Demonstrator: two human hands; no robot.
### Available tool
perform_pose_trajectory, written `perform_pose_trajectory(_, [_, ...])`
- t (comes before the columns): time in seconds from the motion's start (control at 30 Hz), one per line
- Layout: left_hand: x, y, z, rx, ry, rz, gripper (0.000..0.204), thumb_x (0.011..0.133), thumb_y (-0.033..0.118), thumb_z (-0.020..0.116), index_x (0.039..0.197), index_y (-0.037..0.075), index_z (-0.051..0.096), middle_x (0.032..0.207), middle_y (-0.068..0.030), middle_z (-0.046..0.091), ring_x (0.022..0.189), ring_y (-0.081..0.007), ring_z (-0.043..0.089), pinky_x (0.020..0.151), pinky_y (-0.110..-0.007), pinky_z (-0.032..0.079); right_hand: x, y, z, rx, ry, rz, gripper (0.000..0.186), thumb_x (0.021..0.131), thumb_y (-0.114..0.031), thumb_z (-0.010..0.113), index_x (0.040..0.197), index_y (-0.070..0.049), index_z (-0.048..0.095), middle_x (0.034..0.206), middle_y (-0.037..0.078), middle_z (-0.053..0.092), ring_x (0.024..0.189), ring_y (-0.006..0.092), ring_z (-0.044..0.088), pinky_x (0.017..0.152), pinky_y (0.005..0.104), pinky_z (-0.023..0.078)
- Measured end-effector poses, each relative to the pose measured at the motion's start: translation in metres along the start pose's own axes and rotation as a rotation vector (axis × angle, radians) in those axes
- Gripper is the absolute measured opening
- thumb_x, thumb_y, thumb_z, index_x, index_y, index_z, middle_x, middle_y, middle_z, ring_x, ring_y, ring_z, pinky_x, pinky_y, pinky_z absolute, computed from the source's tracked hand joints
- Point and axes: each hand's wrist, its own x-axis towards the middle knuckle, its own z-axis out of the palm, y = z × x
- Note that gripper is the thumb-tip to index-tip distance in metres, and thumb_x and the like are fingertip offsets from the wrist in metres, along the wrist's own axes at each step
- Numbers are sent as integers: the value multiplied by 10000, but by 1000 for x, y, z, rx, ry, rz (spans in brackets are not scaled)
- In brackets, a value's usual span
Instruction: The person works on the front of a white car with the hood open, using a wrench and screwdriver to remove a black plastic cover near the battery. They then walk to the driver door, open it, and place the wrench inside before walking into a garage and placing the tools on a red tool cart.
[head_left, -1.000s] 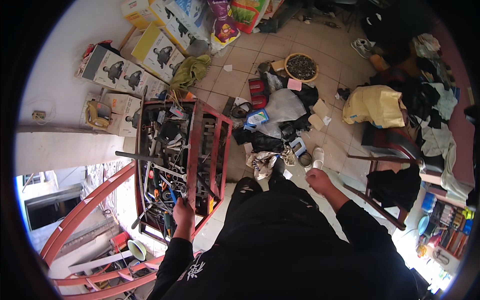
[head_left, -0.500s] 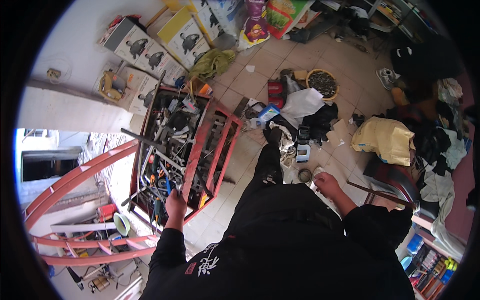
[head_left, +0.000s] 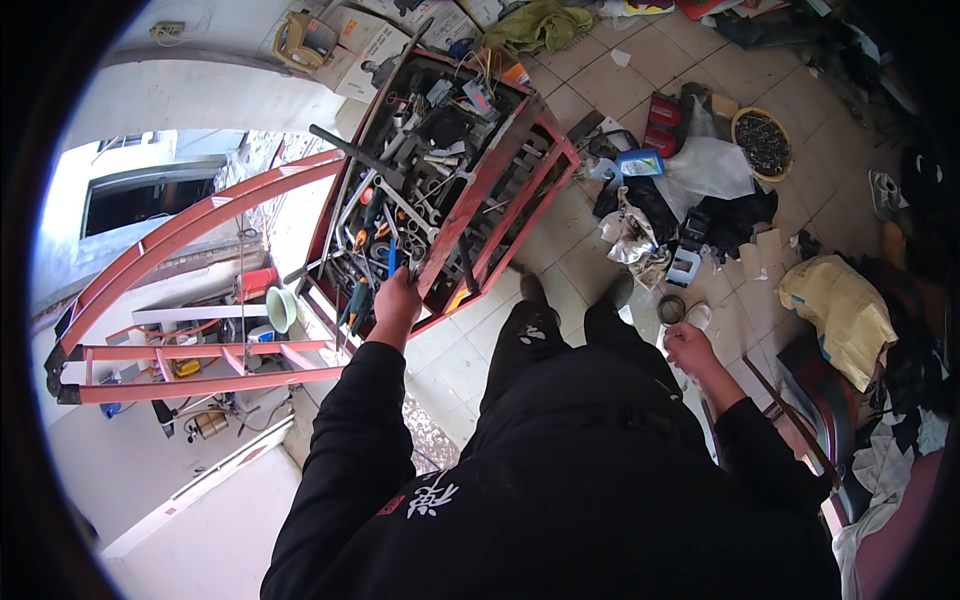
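Note:
My left hand [head_left: 398,300] is at the near end of a red metal tool cart [head_left: 462,222], by its rim. Its fingers are curled closed, and whatever they grip is hidden. Just beyond them lie a blue-handled tool [head_left: 392,258] and several combination wrenches [head_left: 408,212], heaped with other tools in the top tray. A green-handled screwdriver [head_left: 357,300] is beside the hand. Over the floor to the right hangs my right hand [head_left: 690,350], its fingers bent together; what is in them, if anything, cannot be made out. A dark ring-shaped object [head_left: 671,309] is near it in the picture.
Left of the cart curves a red metal ladder-like frame [head_left: 200,225]. A white sheet [head_left: 708,168], a blue-labelled container [head_left: 640,162] and a round basket of small dark pieces [head_left: 761,145] clutter the floor. A yellow sack [head_left: 838,315] lies at the right beside a dark chair [head_left: 822,420].
My view has swung left, so the cart and floor items appear farther right. Both feet now show. My left hand stays by the cart's near end; my right hand remains curled.

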Motion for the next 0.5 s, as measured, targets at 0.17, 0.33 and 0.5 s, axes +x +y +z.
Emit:
perform_pose_trajectory(0.17, [-2,2,-1,-13,8,-16,205,1020,290,665,1046,87,657,1030,-220,760,1050,-482,711,848,-569,562,2,-5,-6,-30,-12,10,288,969,-197,746,1167,9,712,956,104,724,721,194,690,637,343,572])
perform_pose_trajectory(0.33, [-2,-1,2,-39,11,-2,203,1009,279,678,1037,79,655,1016,-222,761,1027,-488,715,836,-581,558,2,-29,-19,20,40,0,303,976,-190,733,1180,31,702,985,121,737,719,194,692,640,355,564])
perform_pose_trajectory(0.5, [-1,-3,4,-45,40,40,209,1012,284,671,1020,77,643,998,-224,754,1018,-495,709,828,-583,553,0,-40,-27,-14,81,-46,332,980,-192,723,1226,29,695,1023,135,753,719,202,696,658,375,566])
